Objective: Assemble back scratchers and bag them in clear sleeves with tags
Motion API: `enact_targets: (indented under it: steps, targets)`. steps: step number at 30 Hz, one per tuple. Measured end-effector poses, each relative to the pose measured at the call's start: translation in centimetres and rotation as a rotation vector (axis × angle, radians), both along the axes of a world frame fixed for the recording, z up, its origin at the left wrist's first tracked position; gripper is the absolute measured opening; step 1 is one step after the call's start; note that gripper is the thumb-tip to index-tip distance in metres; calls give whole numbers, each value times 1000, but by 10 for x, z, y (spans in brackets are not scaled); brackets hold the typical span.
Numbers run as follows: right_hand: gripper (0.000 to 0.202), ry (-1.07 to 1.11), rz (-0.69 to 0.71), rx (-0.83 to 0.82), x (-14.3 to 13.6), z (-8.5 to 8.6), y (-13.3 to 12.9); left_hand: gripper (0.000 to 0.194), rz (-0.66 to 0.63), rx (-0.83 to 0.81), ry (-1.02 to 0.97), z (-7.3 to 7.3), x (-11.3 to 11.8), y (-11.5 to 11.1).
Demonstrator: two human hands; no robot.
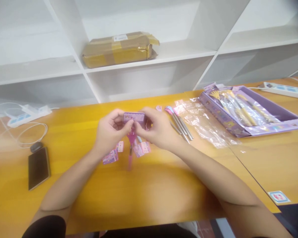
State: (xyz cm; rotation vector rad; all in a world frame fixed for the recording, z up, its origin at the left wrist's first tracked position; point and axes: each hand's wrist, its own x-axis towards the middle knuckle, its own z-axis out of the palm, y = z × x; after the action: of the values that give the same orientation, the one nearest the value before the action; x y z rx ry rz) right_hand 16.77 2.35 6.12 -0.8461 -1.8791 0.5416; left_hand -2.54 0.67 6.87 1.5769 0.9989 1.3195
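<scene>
Left hand: The left hand (pixel 109 129) is raised above the table; its thumb and fingers are closed with almost no gap on one side of the purple card (pixel 134 116), apparently so that side is steadied.
Right hand: The right hand (pixel 156 129) is closed on the opposite side, thumb brought close to the other thumb. The fingertips behind the card are hidden.
Purple card: It is held flat-faced between both hands above the table; the paired pinch is judged to be used for finer control than one hand would allow.
Pink tool: The pink tool (pixel 131 138) is seen just below the thumbs, head towards the card and handle towards the body. Whether it is attached to the card or gripped cannot be told; blur is noted.
Small printed cards: The small printed cards (pixel 110 156) are laid on the table (pixel 149 195) near the hands, presumably for easy reach.
Metal-stemmed tools: The metal-stemmed tools (pixel 182 125) are grouped beside the right hand, heads pointed away, likely so they can be picked up singly.
Clear wrappers: The clear wrappers (pixel 203 125) are spread between those tools and the box.
Purple box: Yellow tools (pixel 248 117) are contained in the open purple box (pixel 220 114), presumably held together by its walls.
Phone: The phone (pixel 39 168) is laid well apart, left of the hands.
</scene>
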Motion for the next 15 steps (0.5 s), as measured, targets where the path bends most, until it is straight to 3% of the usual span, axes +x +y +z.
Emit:
enact_targets:
  steps: [5,15]
  targets:
    - [28,11,-56,-10,-3,2,-6,21,36,17,38,-3,4,-5]
    - [29,-23,-38,-1,-3,0,-5,21,63,82,90,-8,5,-2]
